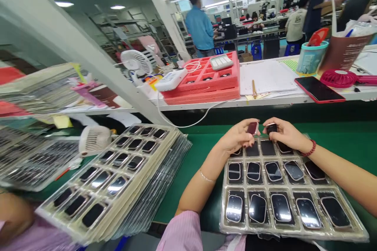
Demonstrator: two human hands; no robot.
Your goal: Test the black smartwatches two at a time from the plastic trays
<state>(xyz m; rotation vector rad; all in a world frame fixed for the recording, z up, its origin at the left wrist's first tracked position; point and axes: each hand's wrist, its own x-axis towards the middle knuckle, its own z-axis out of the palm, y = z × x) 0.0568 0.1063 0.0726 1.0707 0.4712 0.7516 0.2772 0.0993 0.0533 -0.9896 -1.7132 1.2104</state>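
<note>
My left hand (240, 137) pinches a small smartwatch body (252, 128) whose visible face is dark red. Close beside it, my right hand (284, 131) grips another smartwatch body (271, 128) with a black face. Both hands are above the back row of a clear plastic tray (262, 189). Rounded, strapless smartwatches with dark glossy faces lie in the tray's compartments, such as one in the front row (281, 208). Two back-row compartments under my hands show only dark pads (268, 148). My fingers partly cover both held pieces.
Left of me rises a tall stack of trays (153, 172), its top one filled with watches. A white fan (94, 140) stands behind it. The shelf (224, 104) ahead carries red foam (203, 96), papers, a phone (319, 89) and a cup (312, 58). A co-worker's arm (14, 211) is at far left.
</note>
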